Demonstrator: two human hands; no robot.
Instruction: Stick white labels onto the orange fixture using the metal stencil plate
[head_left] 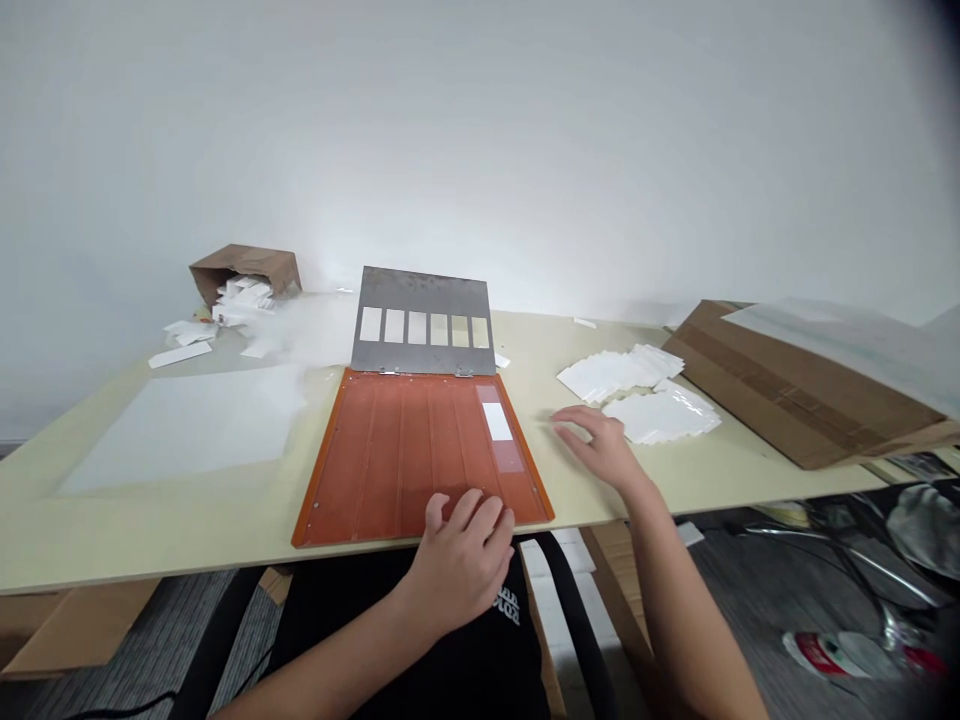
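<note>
An orange grooved board (405,450) lies in front of me on the pale table (187,520), with a grey metal stencil plate (424,320) hinged up at its far edge. A white card (496,421) sits in the rightmost groove. My left hand (465,560) rests with fingers flat on the board's near edge and holds nothing. My right hand (600,445) hovers open just right of the board, fingers spread, close to a heap of white packets (637,395).
A tipped brown paper bag (244,272) spills white cards at the back left. A clear plastic sheet (187,425) lies left of the board. A flattened cardboard box (802,390) lies at the right. Chair parts and clutter sit on the floor at right.
</note>
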